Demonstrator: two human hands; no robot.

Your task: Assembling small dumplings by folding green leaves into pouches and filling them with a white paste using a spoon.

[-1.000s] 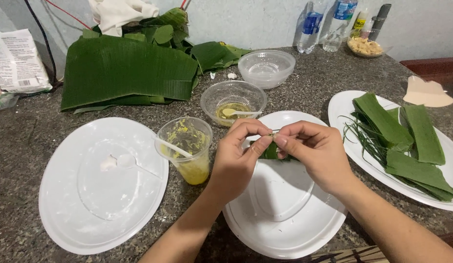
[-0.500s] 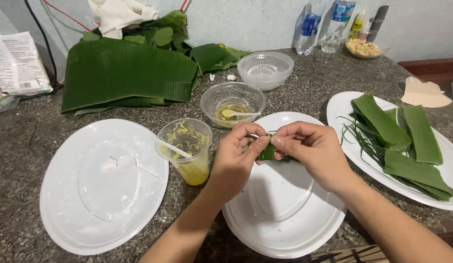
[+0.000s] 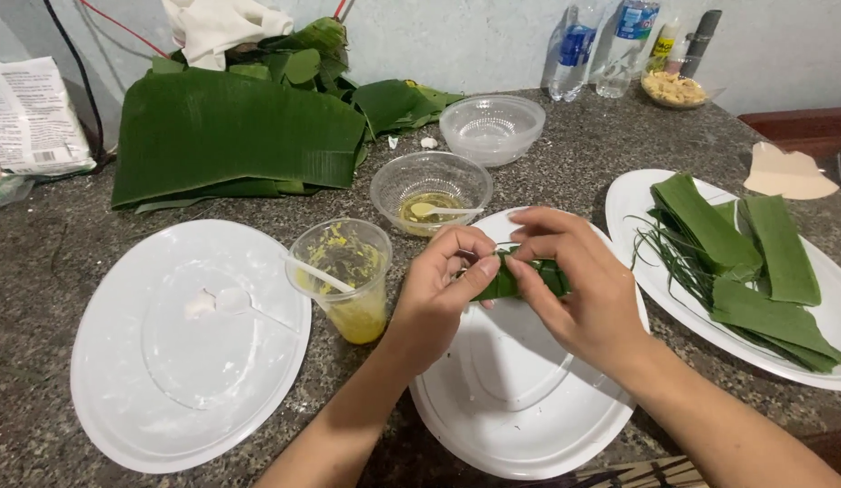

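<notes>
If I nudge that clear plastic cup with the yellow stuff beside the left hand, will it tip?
Probably easily. The clear plastic cup looks thin and light, holding only a low yellow layer. The white spoon leaning over its rim might lever it sideways. A push low down would likely slide it on the stone countertop.

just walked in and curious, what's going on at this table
A person's left hand and right hand together pinch a small folded green leaf parcel above a white oval plate. A plastic cup with yellow filling stands to the left, and folded leaf strips lie on another plate at the right.
</notes>
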